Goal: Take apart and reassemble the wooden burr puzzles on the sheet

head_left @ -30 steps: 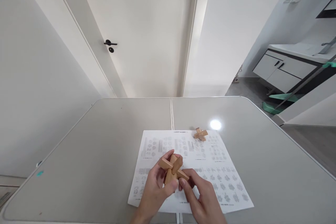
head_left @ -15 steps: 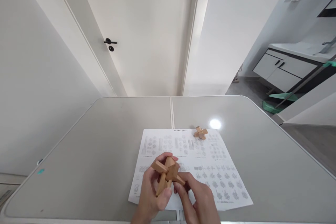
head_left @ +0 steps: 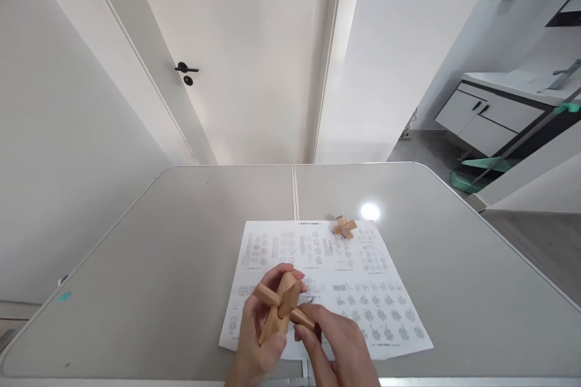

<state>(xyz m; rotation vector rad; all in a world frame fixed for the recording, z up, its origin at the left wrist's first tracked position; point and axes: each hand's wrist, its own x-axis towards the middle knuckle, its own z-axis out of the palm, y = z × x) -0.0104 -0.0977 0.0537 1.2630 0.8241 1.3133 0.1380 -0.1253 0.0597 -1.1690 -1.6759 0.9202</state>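
Note:
Between my hands is a wooden interlocking puzzle (head_left: 287,302), its light-brown bars crossing at the middle. My left hand (head_left: 259,329) wraps round its left side, thumb in front and fingers behind. With thumb and index finger my right hand (head_left: 338,338) pinches the bar that sticks out to the right. The puzzle is held above a printed sheet (head_left: 381,329) covered with small grey diagrams of puzzle pieces. A second, smaller wooden cross-shaped puzzle (head_left: 345,227) rests on the sheet's far edge, apart from both hands.
The sheet lies on a grey folding table (head_left: 149,266) with a seam down its middle. Beyond the table stands a white door (head_left: 245,60) with a black handle (head_left: 186,68). A white sink cabinet (head_left: 481,112) is at the far right.
The puzzle in my hands has turned and tilted a little, and its bars point differently. Both hands keep hold of it. The camera view has shifted slightly.

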